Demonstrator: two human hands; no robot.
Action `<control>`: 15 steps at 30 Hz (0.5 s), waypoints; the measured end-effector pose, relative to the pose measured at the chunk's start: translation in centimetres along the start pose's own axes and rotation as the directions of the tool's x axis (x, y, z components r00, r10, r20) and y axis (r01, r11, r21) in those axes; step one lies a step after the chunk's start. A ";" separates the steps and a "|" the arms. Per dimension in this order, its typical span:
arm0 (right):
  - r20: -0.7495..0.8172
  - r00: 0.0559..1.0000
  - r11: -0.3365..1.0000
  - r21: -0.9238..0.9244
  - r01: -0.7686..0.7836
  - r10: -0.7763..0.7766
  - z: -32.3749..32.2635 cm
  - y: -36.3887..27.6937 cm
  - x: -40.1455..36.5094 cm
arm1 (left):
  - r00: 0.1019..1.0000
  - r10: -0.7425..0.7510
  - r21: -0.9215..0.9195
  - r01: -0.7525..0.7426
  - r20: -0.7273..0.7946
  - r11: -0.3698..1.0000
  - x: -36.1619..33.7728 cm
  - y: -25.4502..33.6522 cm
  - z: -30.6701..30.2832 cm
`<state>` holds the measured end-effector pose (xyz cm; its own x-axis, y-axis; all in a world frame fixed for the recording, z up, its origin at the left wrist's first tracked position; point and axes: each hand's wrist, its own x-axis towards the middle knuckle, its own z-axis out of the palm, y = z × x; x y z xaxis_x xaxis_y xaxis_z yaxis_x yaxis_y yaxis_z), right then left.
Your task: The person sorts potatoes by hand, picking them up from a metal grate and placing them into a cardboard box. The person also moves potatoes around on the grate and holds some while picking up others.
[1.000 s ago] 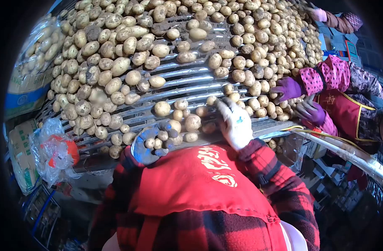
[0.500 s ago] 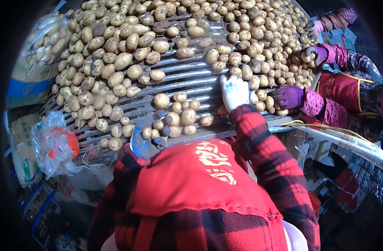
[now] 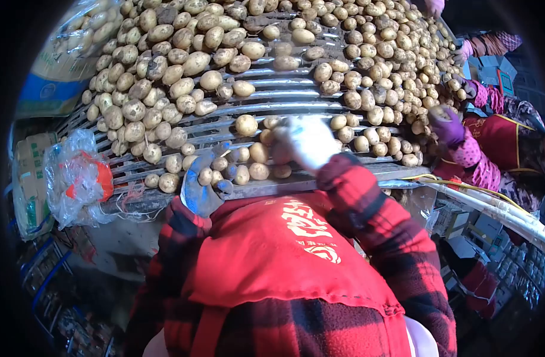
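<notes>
The left hand (image 3: pixel 202 183), in a blue-palmed glove, lies palm up at the near edge of the roller bed (image 3: pixel 284 95), fingers cupped around a few small potatoes (image 3: pixel 206 176); the right hand (image 3: pixel 307 143), white-gloved and blurred, bends down over the same edge, and I cannot tell whether it grips anything. The bed's shiny metal bars carry a heap of dusty, rounded potatoes (image 3: pixel 165 71) across its far side; left of the bed hangs a crinkled clear plastic bag (image 3: pixel 76 178) with something orange-red inside.

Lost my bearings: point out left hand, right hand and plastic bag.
left hand (image 3: pixel 200 189), head view, blue glove palm cupping potatoes (image 3: pixel 211 176)
right hand (image 3: pixel 310 143), head view, white glove back
plastic bag (image 3: pixel 67 202), head view, middle
</notes>
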<state>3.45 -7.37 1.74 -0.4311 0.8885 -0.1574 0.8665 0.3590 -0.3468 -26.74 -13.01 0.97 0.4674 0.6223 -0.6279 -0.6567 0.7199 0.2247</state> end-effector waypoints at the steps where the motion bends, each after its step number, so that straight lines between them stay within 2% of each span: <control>1: 0.133 0.990 0.999 -0.028 -0.042 0.046 0.5 -1.3 0.7 | 1.000 0.023 0.069 -0.022 -0.011 0.997 -0.1 0.1 0.2; 3: 0.305 0.946 0.994 -0.025 -0.105 0.108 0.6 -2.7 1.6 | 0.997 0.054 0.101 -0.048 -0.055 0.994 -0.1 0.2 0.1; 5: 0.393 0.909 0.985 0.038 -0.168 0.140 -0.3 -3.5 1.9 | 0.992 0.070 0.096 -0.060 -0.102 0.994 0.1 0.0 -0.3; 6: 0.425 0.900 0.993 -0.098 -0.059 0.095 -1.7 -4.5 2.3 | 0.991 0.058 0.081 -0.048 -0.125 0.996 0.4 -0.1 -0.1; 7: 0.241 0.952 0.976 -0.154 -0.152 0.187 1.9 -4.7 2.9 | 0.993 0.057 0.098 -0.047 -0.102 0.994 0.6 0.0 0.5; 9: 0.292 0.924 0.969 -0.066 -0.239 0.248 2.4 -4.8 4.1 | 0.998 0.042 0.133 -0.035 -0.050 0.990 0.8 -0.3 1.6; 10: 0.217 0.933 0.958 -0.051 -0.284 0.288 4.0 -4.5 3.7 | 0.999 0.032 0.167 -0.024 -0.044 0.986 1.1 -0.6 0.9; 11: 0.128 0.936 0.944 -0.039 -0.327 0.329 5.0 -3.5 3.2 | 0.992 -0.020 0.156 0.000 0.126 0.988 1.0 -0.6 0.3; 12: 0.238 0.920 0.913 0.194 -0.358 0.310 1.7 -2.7 1.8 | 0.995 -0.063 0.093 0.056 0.073 0.994 1.1 -0.3 0.7; 13: 0.235 0.930 0.915 0.226 -0.336 0.283 1.9 -1.5 1.0 | 0.994 -0.112 0.027 0.111 0.015 0.993 1.0 -0.1 0.9; 15: 0.225 0.947 0.915 0.283 -0.288 0.228 3.0 1.4 -0.5 | 0.994 -0.103 0.004 0.103 0.019 0.995 1.0 -0.2 -0.4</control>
<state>4.11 -8.15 -1.42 -0.2670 0.8595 -0.4359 0.8459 -0.0077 -0.5334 -26.35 -12.63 -0.02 0.5440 0.5507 -0.6331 -0.6026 0.7814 0.1619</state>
